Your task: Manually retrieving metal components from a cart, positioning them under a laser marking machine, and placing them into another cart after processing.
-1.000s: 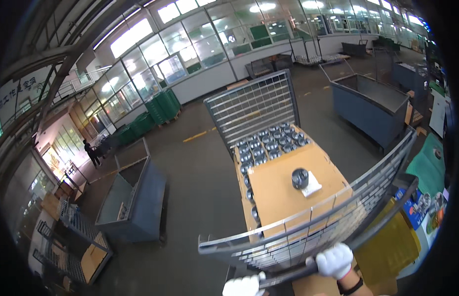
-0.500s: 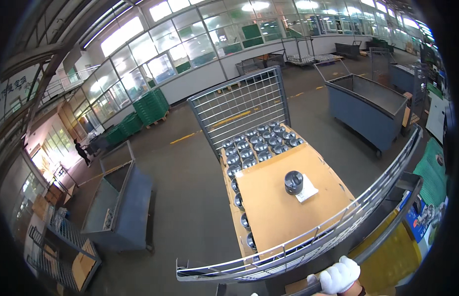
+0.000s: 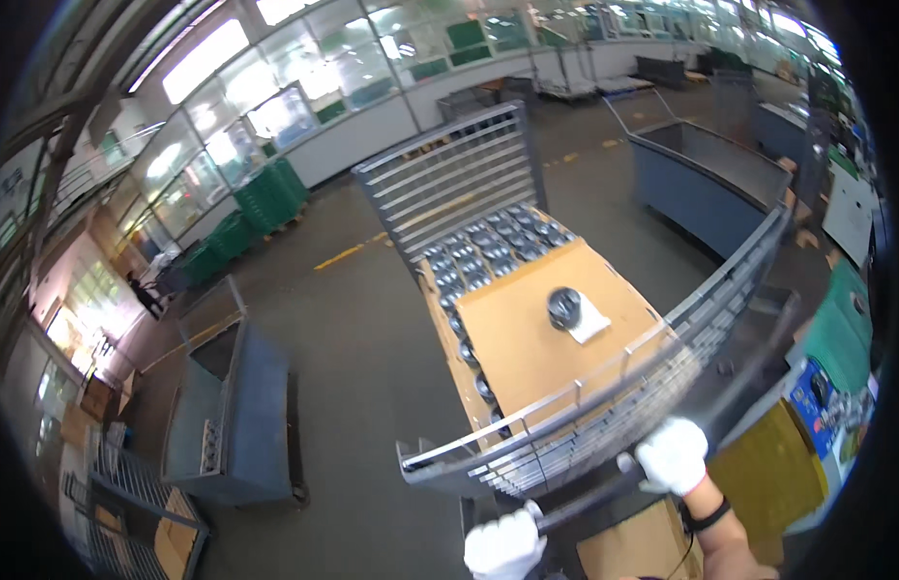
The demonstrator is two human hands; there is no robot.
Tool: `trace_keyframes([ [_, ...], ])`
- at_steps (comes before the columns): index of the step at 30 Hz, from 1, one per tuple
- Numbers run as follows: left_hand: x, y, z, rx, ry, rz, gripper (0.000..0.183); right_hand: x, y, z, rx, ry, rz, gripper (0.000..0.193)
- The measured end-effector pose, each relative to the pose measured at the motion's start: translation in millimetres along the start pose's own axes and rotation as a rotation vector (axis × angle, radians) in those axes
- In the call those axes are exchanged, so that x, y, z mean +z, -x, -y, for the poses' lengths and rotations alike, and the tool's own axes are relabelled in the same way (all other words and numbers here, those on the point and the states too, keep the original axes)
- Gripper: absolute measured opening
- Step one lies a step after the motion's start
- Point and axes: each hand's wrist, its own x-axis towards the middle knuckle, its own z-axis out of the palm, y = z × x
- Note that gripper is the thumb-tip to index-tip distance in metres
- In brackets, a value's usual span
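A white glove covers my left hand (image 3: 505,547), closed on the left part of the cart's push bar (image 3: 589,501). Farther right along the same bar, my right hand (image 3: 674,456), also white-gloved and with a black band at the wrist, is wrapped round it. Beyond the bar stands the wire-sided cart (image 3: 449,179). Rows of dark metal pistons (image 3: 466,263) stand in it, partly under a tan cardboard sheet (image 3: 512,362). On that sheet sits a single piston (image 3: 564,308), beside a white paper (image 3: 589,320). Motion blurs the near mesh side.
A blue-grey bin cart (image 3: 256,416) stands on the left, another bin cart (image 3: 706,184) at the far right. Green stacked crates (image 3: 270,198) line the windowed wall. A distant person (image 3: 145,295) is at far left. A yellow-brown panel (image 3: 768,469) lies close on the right.
My left hand has come into view on the push bar. My right hand and forearm show more fully and sit higher. The whole scene has shifted slightly in the picture.
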Motion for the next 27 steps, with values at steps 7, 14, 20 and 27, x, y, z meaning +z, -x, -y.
trace_keyframes([
  [7,15,-20,-2,-0.035,-0.023,-0.143,0.029,1,45,-137,0.206,0.196,-0.595,0.021],
  [14,-1,2,20,-0.082,-0.033,0.139,0.030,31,39,-210,0.261,0.339,-0.396,0.027],
  [20,0,-19,6,-0.099,-0.047,0.311,0.026,65,105,-311,0.048,0.320,-0.870,0.028],
  [27,30,-49,-5,-0.273,-0.114,0.370,0.024,86,65,-346,-0.027,0.107,-0.841,0.025],
])
